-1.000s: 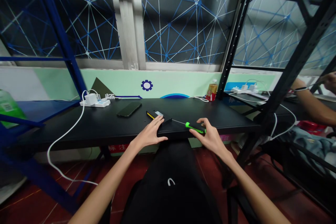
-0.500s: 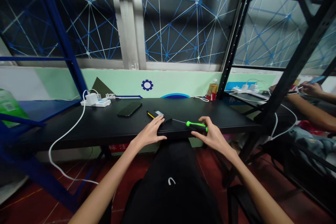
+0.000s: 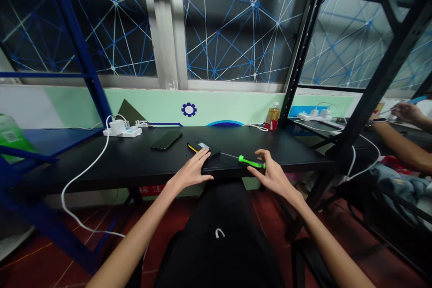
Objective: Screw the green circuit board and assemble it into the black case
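My right hand (image 3: 272, 170) has thumb and fingers around the rear of a green-and-black screwdriver (image 3: 249, 162). Its thin shaft points left, with the tip at the right end of a dark flat piece (image 3: 213, 155) on the desk. Fingers of my left hand (image 3: 192, 168) lie stretched out on this piece, the thumb spread away toward the desk edge. A yellow strip (image 3: 193, 148) and a pale label (image 3: 203, 145) show beside the left fingertips. My left fingers cover part of the piece, so I cannot tell its kind.
On the black desk (image 3: 111, 157) lies a phone (image 3: 166, 140), left of my hands. A white power strip (image 3: 123, 131) with a trailing cable stands farther left. A drink bottle (image 3: 272, 116) is at the back right. Another person's arm (image 3: 398, 137) shows at the far right.
The screwdriver handle has turned and now shows more green. My right fingers have shifted slightly around it, while my left hand stays on the dark piece. The other person's hand has moved.
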Available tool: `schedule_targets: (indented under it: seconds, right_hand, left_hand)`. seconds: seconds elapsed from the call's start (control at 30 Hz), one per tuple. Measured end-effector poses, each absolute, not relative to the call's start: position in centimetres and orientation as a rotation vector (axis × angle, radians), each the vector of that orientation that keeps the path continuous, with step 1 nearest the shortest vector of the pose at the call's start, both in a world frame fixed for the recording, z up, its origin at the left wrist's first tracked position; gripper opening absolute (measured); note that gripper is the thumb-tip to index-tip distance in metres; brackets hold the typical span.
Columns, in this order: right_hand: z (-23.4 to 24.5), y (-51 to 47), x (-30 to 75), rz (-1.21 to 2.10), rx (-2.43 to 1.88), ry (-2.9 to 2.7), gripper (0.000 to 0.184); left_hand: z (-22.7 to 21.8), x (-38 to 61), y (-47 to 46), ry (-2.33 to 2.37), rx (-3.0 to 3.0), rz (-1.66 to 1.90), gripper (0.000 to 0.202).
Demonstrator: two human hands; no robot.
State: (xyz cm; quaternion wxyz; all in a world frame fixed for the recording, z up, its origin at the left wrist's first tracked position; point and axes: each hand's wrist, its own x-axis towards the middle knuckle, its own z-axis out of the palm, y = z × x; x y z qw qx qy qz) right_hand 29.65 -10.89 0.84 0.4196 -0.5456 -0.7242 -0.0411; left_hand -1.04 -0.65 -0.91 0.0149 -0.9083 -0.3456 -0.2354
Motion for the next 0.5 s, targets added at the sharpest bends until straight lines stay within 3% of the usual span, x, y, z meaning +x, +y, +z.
schedule_targets:
  seconds: [0.1,0.27,0.5]
  right_hand:
    - [0.6,-10.8,29.2,-0.071,-1.313,-1.793,0.036]
    - [0.4,-11.1,27.9,-0.225,-1.514,-1.677,0.041]
    - [1.1,-11.6,27.6,-0.028,-1.391,-1.803,0.036]
  left_hand:
    - [-0.9,-1.1,-0.6,-1.069,-2.821,-0.748,0.086]
    - [-0.9,-1.0,-0.6,-1.061,-2.812,-0.740,0.088]
    - [-0.9,-1.1,-0.5,-1.070,-2.816,-0.723,0.090]
